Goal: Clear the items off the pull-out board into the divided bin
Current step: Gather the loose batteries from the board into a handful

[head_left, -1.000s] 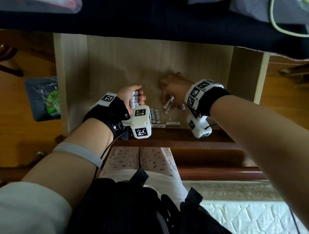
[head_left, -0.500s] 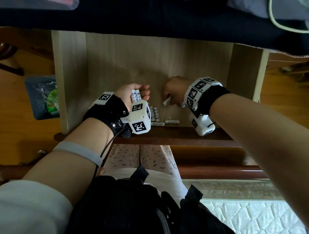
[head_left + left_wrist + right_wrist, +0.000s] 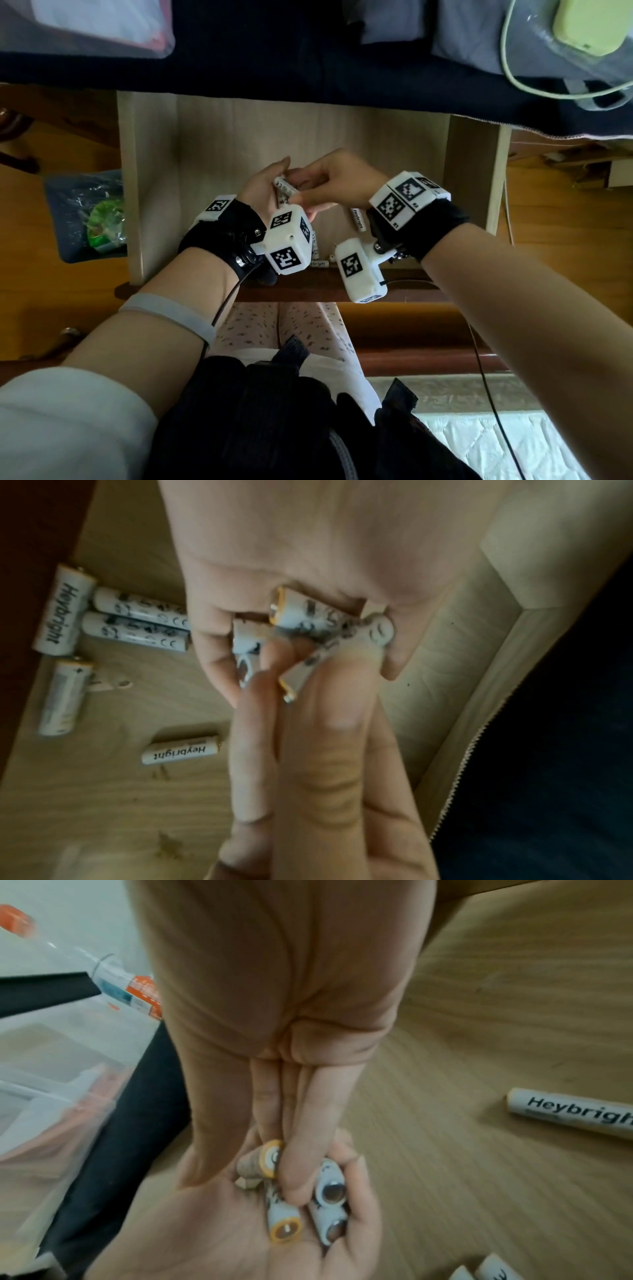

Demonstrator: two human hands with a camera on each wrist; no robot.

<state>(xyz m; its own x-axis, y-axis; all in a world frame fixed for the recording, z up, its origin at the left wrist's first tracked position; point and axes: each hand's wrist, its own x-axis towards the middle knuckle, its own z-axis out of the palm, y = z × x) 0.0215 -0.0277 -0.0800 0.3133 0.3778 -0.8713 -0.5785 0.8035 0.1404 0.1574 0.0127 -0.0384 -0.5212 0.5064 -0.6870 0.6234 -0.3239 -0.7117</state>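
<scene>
Several white AA batteries with orange ends (image 3: 284, 1223) lie in my cupped left hand (image 3: 265, 186), whose fingers curl round them (image 3: 308, 615). My right hand (image 3: 329, 181) meets it from the right and pinches one more battery (image 3: 299, 676) against that pile. Both hands hover above the pale wooden pull-out board (image 3: 239, 137). Loose batteries marked "Heybright" still lie on the board (image 3: 179, 750), (image 3: 65, 610), (image 3: 358, 219), (image 3: 568, 1112). A clear divided bin (image 3: 51, 1083) shows at the left of the right wrist view.
A dark cloth-covered desk edge (image 3: 308, 51) overhangs the back of the board. The board's dark wooden front rail (image 3: 308, 286) is near my lap. A blue bag with green contents (image 3: 85, 212) lies on the floor to the left. A small white scrap (image 3: 109, 685) sits among the loose batteries.
My right hand lifted a battery off the board and carried it left and up to my left hand. My left hand rose and tipped its palm toward it.
</scene>
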